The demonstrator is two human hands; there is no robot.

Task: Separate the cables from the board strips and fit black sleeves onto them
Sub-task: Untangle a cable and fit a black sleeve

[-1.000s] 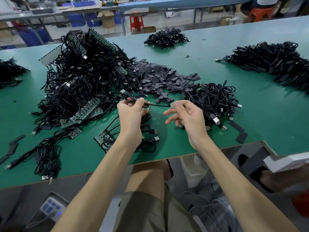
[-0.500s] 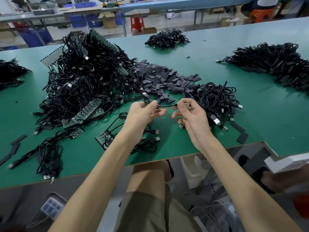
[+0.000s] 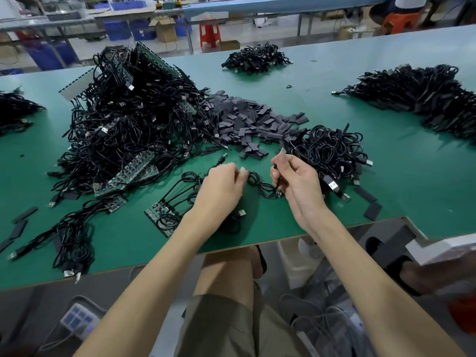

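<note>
Slack now where it ran taut between the hands half a second ago, the cable (image 3: pixel 262 188) droops in a couple of loops onto the table (image 3: pixel 412 181), just on the near side of the sleeve heap (image 3: pixel 247 122). The left hand (image 3: pixel 221 186) has its fingers (image 3: pixel 238 177) curled round one end of that cable, knuckles up. The right hand (image 3: pixel 296 181) pinches the other end between thumb and forefinger, thumb raised, the remaining fingers loosely bent. A pale bit at the tip of the right thumb may be a plug or a scrap of board (too blurred to say which).

Left of the sleeve heap rises a big tangle (image 3: pixel 123 130) of black cables with green board strips poking out of it. Nearer than the heap and partly under the left forearm lies one board strip (image 3: pixel 153 212) with several cables joined to it. Right of the heap, touching its edge, sits a smaller cable pile (image 3: pixel 332 153), USB plugs showing, with a few loose sleeves (image 3: pixel 372 211) just beyond its near side. Far behind the heap lies another small bundle (image 3: pixel 255 59), and well to its right a long spread of cables (image 3: pixel 417 94).
</note>
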